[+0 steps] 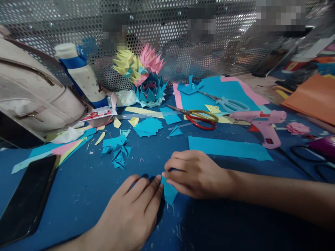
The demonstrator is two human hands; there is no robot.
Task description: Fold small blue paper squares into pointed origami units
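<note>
A small piece of blue paper [170, 194] with a pointed lower end lies on the dark blue table between my hands. My left hand [137, 207] presses its fingertips to the paper's left edge, its fingers together. From the other side, my right hand [195, 174] pinches the paper's upper part, its fingers curled over and hiding that part. Folded blue triangles [119, 151] lie in a small heap beyond my left hand. Behind them is a stack of cut blue paper squares [148, 127]. A long blue paper strip [230, 148] lies just beyond my right hand.
Red-and-yellow-handled scissors [201, 118], light-blue scissors [227, 103] and a pink glue gun [261, 123] lie farther back. Folded paper flowers [150, 89] stand by the perforated metal panel [170, 28]. At left are a phone [28, 197], a bottle [85, 76] and a bag [31, 83].
</note>
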